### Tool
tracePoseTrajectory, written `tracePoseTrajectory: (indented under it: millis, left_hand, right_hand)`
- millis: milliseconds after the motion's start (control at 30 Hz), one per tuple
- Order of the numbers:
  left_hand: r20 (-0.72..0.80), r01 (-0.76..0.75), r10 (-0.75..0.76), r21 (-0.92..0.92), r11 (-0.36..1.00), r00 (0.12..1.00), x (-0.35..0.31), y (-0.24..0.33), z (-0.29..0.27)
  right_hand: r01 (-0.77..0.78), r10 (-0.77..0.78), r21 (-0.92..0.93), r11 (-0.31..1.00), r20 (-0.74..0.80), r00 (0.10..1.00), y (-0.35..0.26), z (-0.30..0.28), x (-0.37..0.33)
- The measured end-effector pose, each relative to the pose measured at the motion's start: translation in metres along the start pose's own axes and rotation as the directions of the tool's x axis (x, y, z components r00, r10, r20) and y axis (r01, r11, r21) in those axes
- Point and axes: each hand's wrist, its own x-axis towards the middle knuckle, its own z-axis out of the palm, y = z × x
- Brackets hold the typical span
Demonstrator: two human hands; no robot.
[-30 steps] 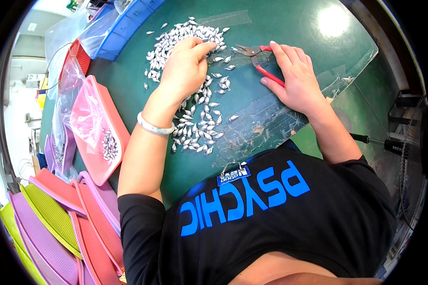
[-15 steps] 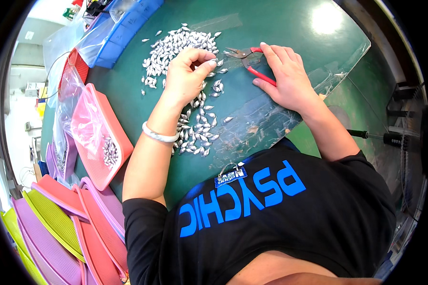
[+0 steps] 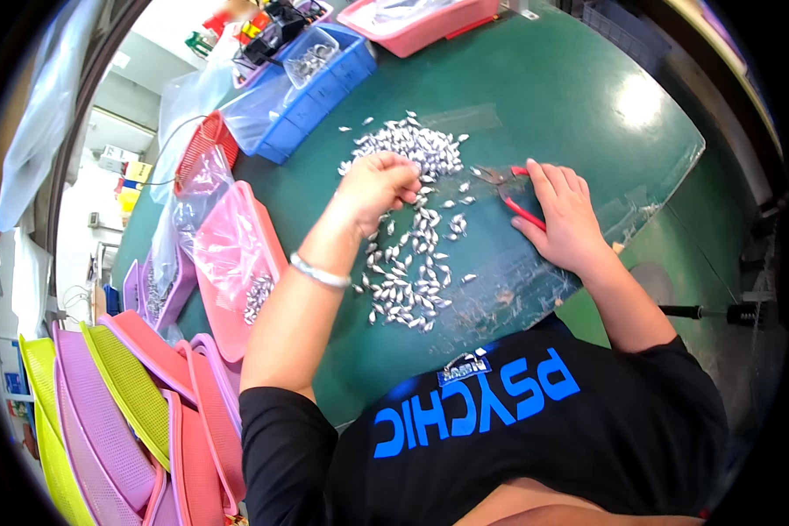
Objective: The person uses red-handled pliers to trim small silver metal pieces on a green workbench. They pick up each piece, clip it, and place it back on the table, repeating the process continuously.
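Hands: left point(image 3: 377, 191) curled by silver pieces point(image 3: 422, 144), right point(image 3: 567, 213) spanning red-handled pliers point(image 3: 523, 211)

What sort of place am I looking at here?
Probably a small workshop or factory workbench. Many small silvery pieces lie heaped on a worn green tabletop, the right hand holds red-handled pliers, and colourful plastic trays are gathered at the left.

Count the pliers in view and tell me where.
1: the red-handled pliers, held in the right hand, right of the silver pieces. Any under the pieces would be hidden.
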Motion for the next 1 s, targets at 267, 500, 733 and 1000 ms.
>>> tracePoseTrajectory:
  millis: [267, 500, 733, 1000]
  left_hand:
    - [-0.453, -0.293, 0.16, -0.239, 0.926, 0.877, 0.122, 0.084, -0.121]
    - [-0.185, -0.219, 0.321, 0.424, 0.879, 0.929, 0.073, 0.038, -0.043]
    - [0.216, -0.584, 0.699, 0.735, 0.344, 0.682, 0.03, -0.034, 0.02]
    - [0.297, -0.587, 0.521, 0.564, 0.581, 0.8, 0.007, -0.026, 0.017]
  right_hand:
    - [0.002, -0.001, 0.037, 0.999, -0.007, 1.0, 0.003, 0.001, 0.004]
    - [0.003, -0.002, 0.022, 1.0, -0.027, 1.0, 0.005, 0.004, 0.001]
    - [0.013, -0.013, 0.03, 0.999, -0.006, 1.0, 0.005, 0.004, 0.003]
    - [0.013, -0.013, 0.005, 1.0, -0.02, 1.0, 0.007, 0.006, 0.002]
